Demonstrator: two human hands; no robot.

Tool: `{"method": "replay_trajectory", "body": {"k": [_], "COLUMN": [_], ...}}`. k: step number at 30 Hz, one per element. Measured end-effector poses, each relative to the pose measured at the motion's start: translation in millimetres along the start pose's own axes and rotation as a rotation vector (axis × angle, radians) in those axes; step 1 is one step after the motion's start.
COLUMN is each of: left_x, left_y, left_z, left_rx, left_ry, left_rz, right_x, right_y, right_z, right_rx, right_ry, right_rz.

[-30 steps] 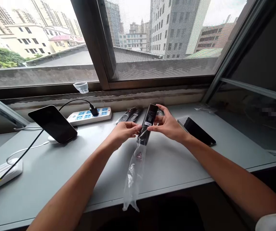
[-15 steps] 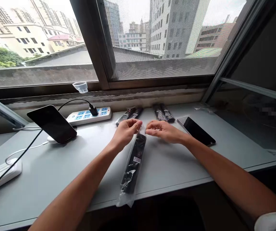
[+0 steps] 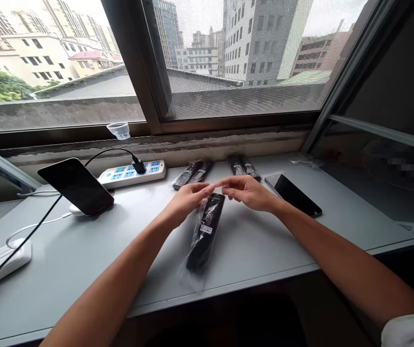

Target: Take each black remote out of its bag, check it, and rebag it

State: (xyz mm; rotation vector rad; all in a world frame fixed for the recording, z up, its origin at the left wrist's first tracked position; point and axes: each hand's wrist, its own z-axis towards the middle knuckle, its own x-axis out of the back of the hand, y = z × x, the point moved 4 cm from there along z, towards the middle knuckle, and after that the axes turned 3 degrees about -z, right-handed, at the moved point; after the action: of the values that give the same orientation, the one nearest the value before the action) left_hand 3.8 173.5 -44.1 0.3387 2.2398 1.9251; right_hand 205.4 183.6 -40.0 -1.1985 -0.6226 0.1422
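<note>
A long black item with a small white label lies inside a clear plastic bag above the front part of the desk. What kind of item it is I cannot tell. My left hand pinches the far end of the bag between thumb and fingers. My right hand meets it there, its thumb and fingers closed on the same end of the bag. The hands' fingertips nearly touch, and the black item's far end sits just below them.
Behind the hands lie two pairs of black wrapped items, one pair left and one right. A phone rests at right. At left are a tablet on a stand, a power strip and cables. The desk's front edge is close.
The bag with the black item has shifted away from the desk's front edge and slightly right. My right hand has come left to meet my left hand at the bag's end.
</note>
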Motion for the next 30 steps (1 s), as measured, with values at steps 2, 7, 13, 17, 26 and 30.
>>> {"method": "replay_trajectory", "body": {"k": [2,7,13,17,26,30], "left_x": [0.3,-0.4,-2.3,-3.3,-1.6,-4.1], "left_y": [-1.7,3.0,8.8,6.8,4.9,9.3], "left_z": [-0.2,-1.3,-5.2,-8.3,-4.5,-5.5], "left_rx": [0.037,-0.026,-0.03,0.054,-0.024,-0.068], "left_ry": [-0.056,0.017,0.049,-0.096,-0.008,-0.033], "left_rz": [-0.006,-0.074,-0.148,-0.044,-0.171,-0.165], "right_x": [0.8,-2.7,-12.6,-6.0,-1.9,-2.1], "right_y": [-3.5,-2.4,4.7,8.1,11.3,7.3], "right_z": [0.1,-3.0,-5.3,-2.6,-0.7,0.5], "right_rx": [-0.008,-0.247,-0.308,-0.301,-0.298,-0.253], "right_ry": [0.046,0.033,-0.219,-0.077,0.018,0.029], "right_rz": [0.014,0.17,0.333,0.404,0.503,0.532]}}
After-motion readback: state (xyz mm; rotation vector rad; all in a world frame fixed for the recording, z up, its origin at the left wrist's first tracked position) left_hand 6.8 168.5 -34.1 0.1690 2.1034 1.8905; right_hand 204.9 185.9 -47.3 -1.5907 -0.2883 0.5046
